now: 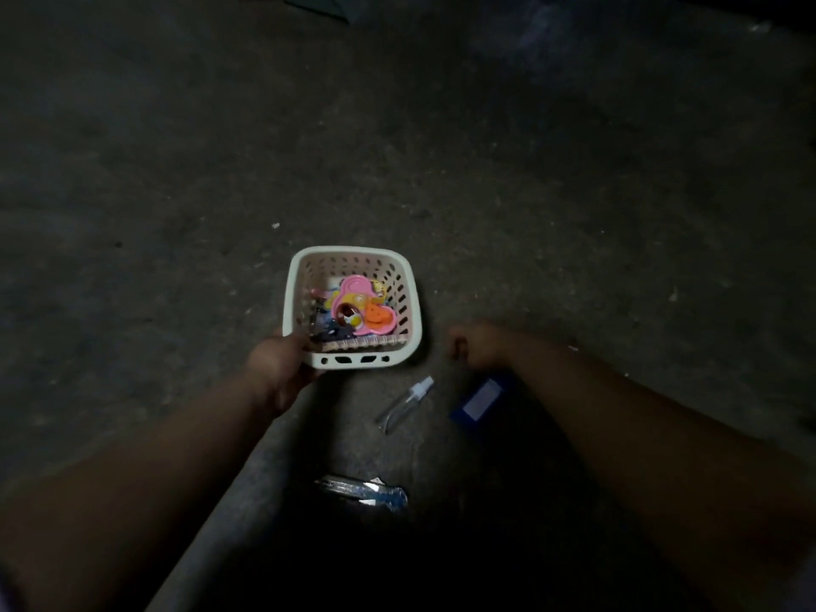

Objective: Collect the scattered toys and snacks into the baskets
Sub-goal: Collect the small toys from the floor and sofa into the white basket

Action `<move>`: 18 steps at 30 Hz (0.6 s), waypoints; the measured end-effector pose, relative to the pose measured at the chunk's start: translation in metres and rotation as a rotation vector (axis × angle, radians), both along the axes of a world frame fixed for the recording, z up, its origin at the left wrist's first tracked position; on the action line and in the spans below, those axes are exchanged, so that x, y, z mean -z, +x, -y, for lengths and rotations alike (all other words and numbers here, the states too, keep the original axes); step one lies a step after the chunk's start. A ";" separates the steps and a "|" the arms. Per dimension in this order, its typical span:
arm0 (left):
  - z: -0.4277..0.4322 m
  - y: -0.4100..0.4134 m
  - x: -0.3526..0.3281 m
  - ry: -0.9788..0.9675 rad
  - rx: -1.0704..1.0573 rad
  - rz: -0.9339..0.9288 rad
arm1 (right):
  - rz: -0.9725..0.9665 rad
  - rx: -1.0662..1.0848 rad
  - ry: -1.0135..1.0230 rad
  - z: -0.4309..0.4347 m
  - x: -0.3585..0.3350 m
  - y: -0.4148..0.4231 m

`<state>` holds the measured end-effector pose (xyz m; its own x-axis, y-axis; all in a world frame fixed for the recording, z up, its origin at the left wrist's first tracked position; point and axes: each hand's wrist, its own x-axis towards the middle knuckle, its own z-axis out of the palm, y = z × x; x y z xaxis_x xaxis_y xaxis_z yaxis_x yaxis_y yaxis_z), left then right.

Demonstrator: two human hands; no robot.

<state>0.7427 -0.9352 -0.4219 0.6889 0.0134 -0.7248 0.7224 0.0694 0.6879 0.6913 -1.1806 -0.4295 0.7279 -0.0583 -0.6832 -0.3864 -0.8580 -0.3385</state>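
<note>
The square white plastic basket point(353, 251), with slotted walls, stands on the rough grey concrete floor point(552, 205). The left hand point(282, 368) grips its near-left corner. A pink plastic toy point(353, 309) lies inside. The right hand point(474, 346) is curled and blurred; whether it holds anything cannot be told. A clear spray bottle point(404, 404), a blue box point(481, 397) and a shiny packet point(362, 494) lie on the floor nearer the person.

The floor point(530, 170) is dark, rough concrete. A small white scrap point(275, 225) lies on it; a teal thing point(315, 4) (too dim to name) shows at the far edge.
</note>
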 end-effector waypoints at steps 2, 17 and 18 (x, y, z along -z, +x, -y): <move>0.001 0.000 0.002 0.014 -0.017 0.008 | -0.229 -0.304 -0.222 0.006 0.028 -0.017; 0.005 0.005 0.009 -0.019 -0.106 -0.003 | 0.359 -0.138 -0.002 -0.030 0.047 -0.032; 0.003 0.005 0.008 0.002 -0.103 0.001 | 0.395 -0.131 0.064 -0.043 0.043 -0.032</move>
<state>0.7475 -0.9381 -0.4301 0.6847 0.0854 -0.7238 0.7106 0.1422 0.6890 0.6589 -1.1377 -0.4730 0.9331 0.0861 -0.3491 -0.1049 -0.8635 -0.4933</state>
